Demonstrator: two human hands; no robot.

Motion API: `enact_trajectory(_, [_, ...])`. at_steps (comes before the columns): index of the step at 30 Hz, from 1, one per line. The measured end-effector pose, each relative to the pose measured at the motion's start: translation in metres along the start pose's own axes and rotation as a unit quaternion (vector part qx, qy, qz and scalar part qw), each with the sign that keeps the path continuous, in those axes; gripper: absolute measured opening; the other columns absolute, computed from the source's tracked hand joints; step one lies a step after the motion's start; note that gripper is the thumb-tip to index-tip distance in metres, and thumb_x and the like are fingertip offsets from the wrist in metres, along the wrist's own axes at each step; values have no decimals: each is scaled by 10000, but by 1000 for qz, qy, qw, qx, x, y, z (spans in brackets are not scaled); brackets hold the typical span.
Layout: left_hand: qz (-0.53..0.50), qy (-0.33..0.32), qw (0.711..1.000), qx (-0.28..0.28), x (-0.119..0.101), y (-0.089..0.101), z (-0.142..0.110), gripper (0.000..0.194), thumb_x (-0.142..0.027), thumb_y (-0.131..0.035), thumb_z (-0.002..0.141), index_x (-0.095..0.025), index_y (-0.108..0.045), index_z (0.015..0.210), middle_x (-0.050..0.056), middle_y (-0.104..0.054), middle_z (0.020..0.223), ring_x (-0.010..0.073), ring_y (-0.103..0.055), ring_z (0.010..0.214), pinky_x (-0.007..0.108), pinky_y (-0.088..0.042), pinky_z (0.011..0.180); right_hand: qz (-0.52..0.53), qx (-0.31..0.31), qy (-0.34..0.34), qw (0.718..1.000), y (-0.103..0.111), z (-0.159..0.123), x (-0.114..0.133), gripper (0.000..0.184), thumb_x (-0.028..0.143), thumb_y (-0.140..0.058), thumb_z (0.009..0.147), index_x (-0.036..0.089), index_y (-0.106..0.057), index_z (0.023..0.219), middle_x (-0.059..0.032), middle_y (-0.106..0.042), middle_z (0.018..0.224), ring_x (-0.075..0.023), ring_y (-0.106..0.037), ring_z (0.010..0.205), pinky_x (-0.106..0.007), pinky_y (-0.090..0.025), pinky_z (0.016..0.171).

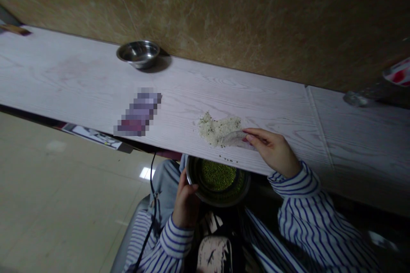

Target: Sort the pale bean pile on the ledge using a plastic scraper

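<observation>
My left hand (pixel 185 200) grips the left rim of a metal bowl (pixel 245 187), its thumb over the edge. Inside the bowl lie many small green beans (pixel 219 175), and the bowl sits below the front edge of the table, over my lap. My right hand (pixel 273 149) pinches a clear, curved plastic piece (pixel 235 137) between thumb and fingers. The far end of that piece touches a spread pile of white rice (pixel 216 128) on the table, with green beans mixed in. A few loose beans lie between the pile and the table edge.
On the pale wooden table (pixel 272 94), an upright metal bowl (pixel 139 54) stands near the wall. A blurred-out flat rectangular item (pixel 139 113) lies left of the rice. At the far right rests a clear plastic bottle (pixel 368 94). A dark cable (pixel 153 213) hangs at my left.
</observation>
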State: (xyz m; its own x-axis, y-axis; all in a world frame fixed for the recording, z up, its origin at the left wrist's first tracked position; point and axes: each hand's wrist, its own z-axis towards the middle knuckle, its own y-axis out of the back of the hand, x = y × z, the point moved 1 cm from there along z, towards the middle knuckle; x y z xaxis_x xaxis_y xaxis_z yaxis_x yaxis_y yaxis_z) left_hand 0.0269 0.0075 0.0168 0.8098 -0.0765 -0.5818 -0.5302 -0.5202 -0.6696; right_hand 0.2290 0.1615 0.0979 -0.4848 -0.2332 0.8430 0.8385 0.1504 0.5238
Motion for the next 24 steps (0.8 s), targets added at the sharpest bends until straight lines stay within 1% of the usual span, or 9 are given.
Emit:
enact_trajectory(4, [-3, -3, 1000, -5, 0, 0, 0, 498, -160, -682, 710, -285, -759, 1185, 40, -764, 1204, 268, -651, 1153, 387, -508, 988, 1, -11, 3, 1000, 0, -1, -2, 289, 339, -642, 902, 177, -799, 1082, -101, -827, 964, -247, -792, 880, -399, -644, 844])
enact_trajectory(10, [5, -12, 1000, -12, -1, 1, 0, 482, -164, -684, 702, -275, -765, 1165, 40, -769, 1172, 272, -669, 1119, 378, -526, 951, 15, 14, 6, 1000, -6, -3, -3, 280, 341, -647, 898, 184, -807, 1066, -99, -827, 956, -249, -793, 880, -397, -648, 835])
enact_trajectory(14, [-1, -8, 1000, -12, 0, 1, -1, 509, -160, -689, 704, -278, -756, 1195, 45, -762, 1191, 281, -664, 1131, 398, -535, 954, 15, 7, 3, 1000, 0, -5, -2, 275, 341, -648, 897, 189, -805, 1064, -90, -827, 919, -249, -791, 865, -404, -645, 842])
enact_trajectory(19, [-5, 0, 1000, -10, 0, 2, -1, 507, -162, -685, 709, -289, -753, 1195, 36, -762, 1200, 271, -662, 1135, 385, -523, 970, 6, -5, -11, 1000, 7, -11, -8, 271, 348, -656, 887, 186, -803, 1047, -95, -826, 912, -254, -793, 853, -400, -647, 820])
enact_trajectory(22, [0, -5, 1000, -6, 2, 4, 0, 501, -164, -681, 709, -289, -752, 1189, 30, -763, 1181, 268, -652, 1154, 379, -503, 998, 9, 0, -14, 1000, 7, -16, -11, 262, 343, -658, 883, 187, -805, 1034, -94, -827, 903, -255, -793, 842, -401, -647, 818])
enact_trajectory(24, [4, -8, 1000, -4, 4, 6, 2, 500, -168, -682, 709, -286, -751, 1190, 35, -760, 1179, 278, -648, 1165, 396, -497, 1011, 14, 7, -17, 1000, 7, -18, -11, 260, 343, -664, 882, 186, -807, 1031, -92, -826, 887, -254, -793, 838, -400, -646, 827])
